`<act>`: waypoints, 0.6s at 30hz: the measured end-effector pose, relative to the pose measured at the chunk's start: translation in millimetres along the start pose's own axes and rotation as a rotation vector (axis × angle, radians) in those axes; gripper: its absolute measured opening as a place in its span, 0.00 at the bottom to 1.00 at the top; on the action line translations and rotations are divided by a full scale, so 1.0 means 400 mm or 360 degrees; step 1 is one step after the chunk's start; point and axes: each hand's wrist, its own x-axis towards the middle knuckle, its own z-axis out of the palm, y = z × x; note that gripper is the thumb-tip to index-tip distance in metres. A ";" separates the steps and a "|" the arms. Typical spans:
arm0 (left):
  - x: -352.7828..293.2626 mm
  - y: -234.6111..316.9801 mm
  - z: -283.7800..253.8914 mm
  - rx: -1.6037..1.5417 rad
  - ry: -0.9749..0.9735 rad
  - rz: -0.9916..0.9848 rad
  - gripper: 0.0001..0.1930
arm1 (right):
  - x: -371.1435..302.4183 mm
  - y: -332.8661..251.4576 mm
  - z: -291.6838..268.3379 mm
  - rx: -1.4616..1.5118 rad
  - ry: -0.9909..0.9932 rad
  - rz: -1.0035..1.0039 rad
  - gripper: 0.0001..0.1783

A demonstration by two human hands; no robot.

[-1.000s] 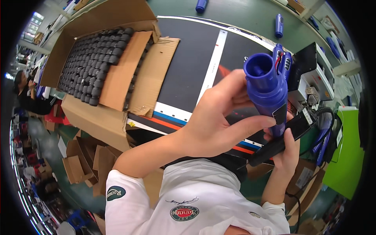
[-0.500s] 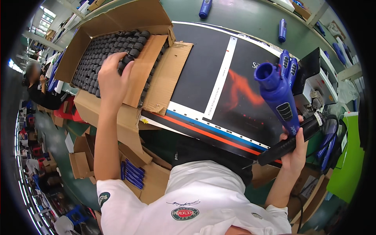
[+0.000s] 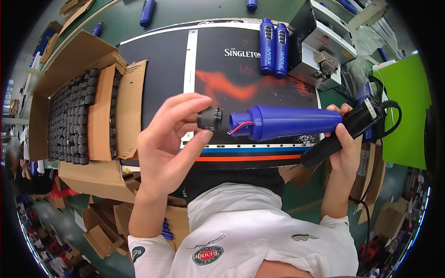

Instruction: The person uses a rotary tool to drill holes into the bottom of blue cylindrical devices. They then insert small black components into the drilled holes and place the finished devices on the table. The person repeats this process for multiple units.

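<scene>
My left hand (image 3: 163, 143) pinches a short black ribbed cap (image 3: 208, 119) between thumb and fingers. A small gap parts the cap from the open end of a blue plastic tube-shaped housing (image 3: 287, 123), where thin red and white wires stick out. My right hand (image 3: 345, 143) is closed around the housing's narrower end. That same hand also grips a black corded electric screwdriver (image 3: 324, 148), slanting beneath the housing. At the left, a cardboard box (image 3: 79, 41) holds rows of similar black caps (image 3: 69, 116).
Two blue housings (image 3: 273, 48) stand at the far side of the dark printed board (image 3: 162, 51), beside a metal-fronted device (image 3: 320, 51). More blue housings lie farther back. A black cable (image 3: 393, 111) loops at the right near a green sheet (image 3: 403, 111). Open cartons (image 3: 99, 231) sit below.
My left hand has come from the box to the housing with a black cap. My right hand has tipped the housing from upright to level, its open end toward the left. The view has shifted right.
</scene>
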 end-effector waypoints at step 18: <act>0.012 -0.024 0.008 0.0330 -0.0222 -0.0051 0.22 | -0.002 -0.013 0.013 -0.0094 0.0071 -0.0043 0.25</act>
